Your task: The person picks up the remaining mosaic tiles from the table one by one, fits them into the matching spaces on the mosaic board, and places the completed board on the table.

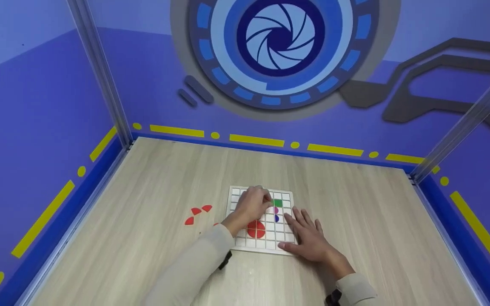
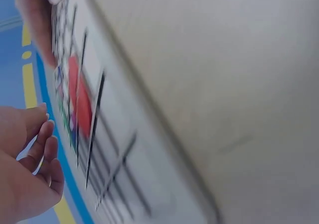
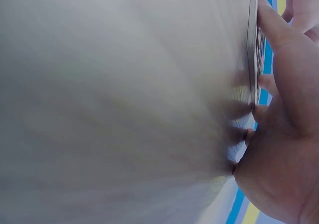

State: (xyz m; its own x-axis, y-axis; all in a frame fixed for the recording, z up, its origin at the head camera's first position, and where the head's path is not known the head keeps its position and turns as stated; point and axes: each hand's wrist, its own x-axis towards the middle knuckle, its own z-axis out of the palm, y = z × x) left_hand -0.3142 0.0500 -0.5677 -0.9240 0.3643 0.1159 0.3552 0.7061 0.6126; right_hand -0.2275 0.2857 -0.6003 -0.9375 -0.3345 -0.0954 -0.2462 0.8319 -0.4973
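Observation:
A white square grid board (image 1: 280,236) lies on the table. My left hand (image 1: 254,203) is over its upper part, thumb and index fingertips close together beside a green square (image 1: 277,203). In the left wrist view the fingers of that hand (image 2: 35,159) are bent; whether a small piece sits between the tips is hidden. Below the green square are a magenta half-round piece (image 1: 276,210) and a blue half-round piece (image 1: 277,218). Red quarter-circle pieces (image 1: 260,233) form a round shape lower on the board. My right hand (image 1: 309,238) spreads its fingers along the board's right edge, thumb on the lower corner.
Several loose red quarter-circle pieces (image 1: 196,211) lie on the wooden table (image 1: 164,178) left of the board, one partly behind the left sleeve (image 1: 211,246). Blue-purple walls (image 1: 151,76) with metal corner posts (image 1: 100,63) enclose the table at the back and sides.

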